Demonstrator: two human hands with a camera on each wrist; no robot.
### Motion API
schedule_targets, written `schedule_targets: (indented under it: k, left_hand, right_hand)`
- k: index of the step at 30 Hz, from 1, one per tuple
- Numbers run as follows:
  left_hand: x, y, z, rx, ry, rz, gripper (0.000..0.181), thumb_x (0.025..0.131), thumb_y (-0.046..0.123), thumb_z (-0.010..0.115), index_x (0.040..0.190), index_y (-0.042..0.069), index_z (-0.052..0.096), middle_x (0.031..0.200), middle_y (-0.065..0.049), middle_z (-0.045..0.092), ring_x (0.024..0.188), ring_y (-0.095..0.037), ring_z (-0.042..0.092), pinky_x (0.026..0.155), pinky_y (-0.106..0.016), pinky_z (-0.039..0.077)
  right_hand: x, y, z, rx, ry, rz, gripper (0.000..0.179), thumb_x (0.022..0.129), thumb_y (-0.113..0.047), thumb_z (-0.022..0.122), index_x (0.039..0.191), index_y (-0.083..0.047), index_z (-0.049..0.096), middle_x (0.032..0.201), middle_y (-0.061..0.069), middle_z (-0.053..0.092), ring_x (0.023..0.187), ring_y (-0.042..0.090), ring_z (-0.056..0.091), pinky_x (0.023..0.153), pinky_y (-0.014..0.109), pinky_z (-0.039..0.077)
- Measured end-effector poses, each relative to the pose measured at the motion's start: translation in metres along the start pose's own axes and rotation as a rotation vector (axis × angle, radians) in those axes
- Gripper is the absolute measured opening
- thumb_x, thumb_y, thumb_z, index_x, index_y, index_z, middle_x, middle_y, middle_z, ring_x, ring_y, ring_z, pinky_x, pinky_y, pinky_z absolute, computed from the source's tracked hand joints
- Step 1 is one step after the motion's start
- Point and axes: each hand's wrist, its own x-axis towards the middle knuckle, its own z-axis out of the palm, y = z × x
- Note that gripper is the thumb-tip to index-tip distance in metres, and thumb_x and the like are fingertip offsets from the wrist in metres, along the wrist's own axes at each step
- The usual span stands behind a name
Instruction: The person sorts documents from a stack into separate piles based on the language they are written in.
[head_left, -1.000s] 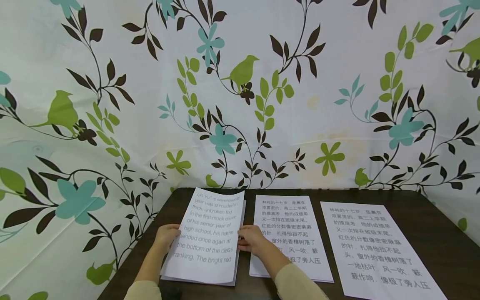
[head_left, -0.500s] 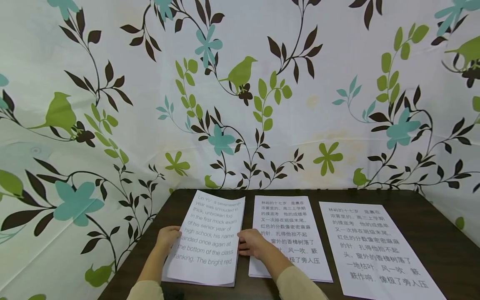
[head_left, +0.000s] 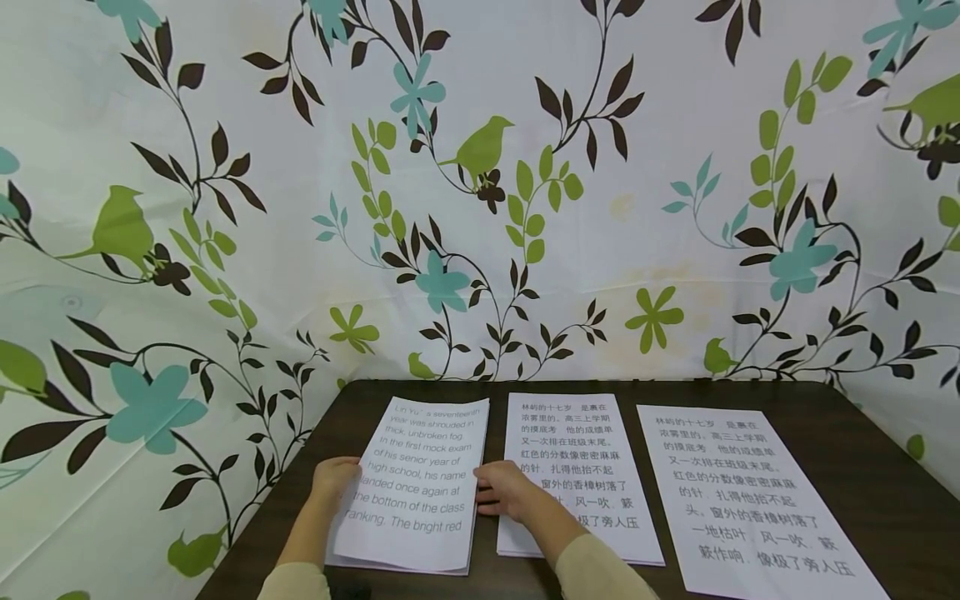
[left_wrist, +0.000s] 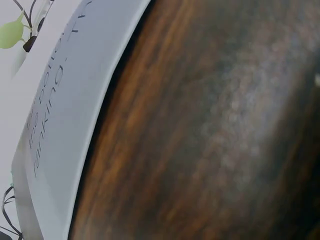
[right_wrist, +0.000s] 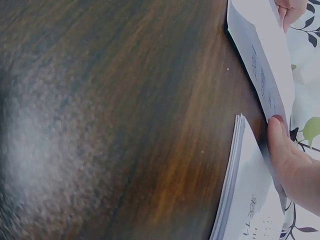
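Observation:
A printed sheet of paper [head_left: 412,492] with English text lies over at least one more sheet at the left of the dark table. The left hand [head_left: 333,482] holds its left edge. On the opposite edge the right hand [head_left: 508,490] pinches the paper, thumb on top, as the right wrist view also shows. There the English sheet [right_wrist: 262,60] bows slightly upward, and part of the left hand [right_wrist: 291,9] appears at its far side. In the left wrist view only the near edge of the paper [left_wrist: 75,115] shows; the hand is out of frame.
A stack of sheets with Chinese text [head_left: 570,450] lies under the right forearm. Another Chinese-text sheet [head_left: 750,500] lies farther right. The dark wooden table [head_left: 847,442] ends at a patterned cloth backdrop [head_left: 600,208] with birds and leaves.
The far end of the English sheet has come down and flattened toward the paper beneath it. Both hands stay at its side edges, almost unmoved.

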Motion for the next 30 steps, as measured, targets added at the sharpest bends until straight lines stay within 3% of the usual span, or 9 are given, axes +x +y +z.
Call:
schedule_targets:
  k: [3,5,8,11,18,22,27,30]
  left_hand:
    - [-0.003,0.003,-0.003,-0.034,0.003,0.009,0.034,0.080,0.001,0.043,0.108,-0.019,0.047,0.110,-0.034,0.045,0.099,-0.042,0.043,0.084,-0.048,0.036]
    - [-0.006,0.005,-0.005,-0.066,-0.001,-0.001,0.036,0.081,0.003,0.043,0.110,-0.019,0.045,0.113,-0.035,0.042,0.102,-0.043,0.042,0.082,-0.045,0.039]
    - [-0.009,0.007,-0.008,-0.104,-0.009,-0.021,0.038,0.082,0.005,0.044,0.112,-0.020,0.043,0.112,-0.035,0.043,0.097,-0.040,0.047,0.068,-0.032,0.047]
    - [-0.011,0.007,-0.010,-0.115,-0.006,-0.033,0.039,0.083,0.007,0.044,0.111,-0.020,0.043,0.108,-0.034,0.047,0.089,-0.037,0.053,0.054,-0.023,0.048]
    - [-0.010,0.009,-0.012,-0.105,0.036,-0.008,0.040,0.083,0.011,0.045,0.111,-0.018,0.044,0.100,-0.029,0.054,0.084,-0.034,0.055,0.060,-0.034,0.048]
    - [0.006,-0.002,-0.008,-0.123,0.059,0.006,0.041,0.083,0.016,0.049,0.111,-0.014,0.046,0.093,-0.021,0.059,0.075,-0.025,0.059,0.057,-0.031,0.047]
    - [0.036,-0.027,0.001,-0.156,0.045,0.009,0.042,0.083,0.023,0.050,0.112,-0.008,0.047,0.095,-0.018,0.058,0.072,-0.021,0.058,0.063,-0.035,0.049]
    - [0.044,-0.031,0.005,-0.169,0.042,-0.002,0.043,0.083,0.026,0.051,0.113,-0.005,0.047,0.098,-0.019,0.056,0.073,-0.022,0.058,0.062,-0.035,0.049]
  right_hand:
    - [-0.002,-0.001,-0.001,-0.015,-0.006,-0.013,0.038,0.084,-0.011,0.049,0.111,0.013,0.040,0.098,0.021,0.051,0.083,0.030,0.056,0.069,0.041,0.047]
    - [-0.004,-0.003,-0.002,-0.030,-0.012,-0.024,0.040,0.083,-0.012,0.049,0.111,0.014,0.039,0.099,0.022,0.051,0.083,0.030,0.056,0.068,0.040,0.047]
    - [-0.004,-0.004,-0.003,-0.045,-0.003,-0.025,0.041,0.083,-0.013,0.050,0.112,0.014,0.040,0.100,0.023,0.052,0.083,0.030,0.056,0.068,0.040,0.047]
    - [-0.003,-0.003,-0.005,-0.057,0.007,-0.017,0.041,0.083,-0.013,0.049,0.113,0.014,0.040,0.101,0.022,0.052,0.085,0.031,0.056,0.070,0.042,0.046]
    - [-0.004,-0.006,-0.010,-0.062,0.027,-0.010,0.040,0.083,-0.012,0.049,0.113,0.013,0.041,0.101,0.022,0.052,0.086,0.032,0.055,0.070,0.042,0.046]
    - [-0.006,-0.007,-0.013,-0.062,0.034,-0.027,0.039,0.083,-0.012,0.049,0.112,0.013,0.042,0.101,0.022,0.052,0.085,0.032,0.055,0.070,0.042,0.046]
    - [-0.010,-0.012,-0.016,-0.071,0.029,-0.061,0.038,0.082,-0.012,0.049,0.110,0.013,0.043,0.101,0.023,0.051,0.085,0.032,0.055,0.071,0.042,0.046]
    - [-0.012,-0.015,-0.018,-0.066,0.027,-0.067,0.040,0.082,-0.012,0.049,0.112,0.014,0.041,0.103,0.024,0.051,0.086,0.033,0.055,0.072,0.043,0.046]
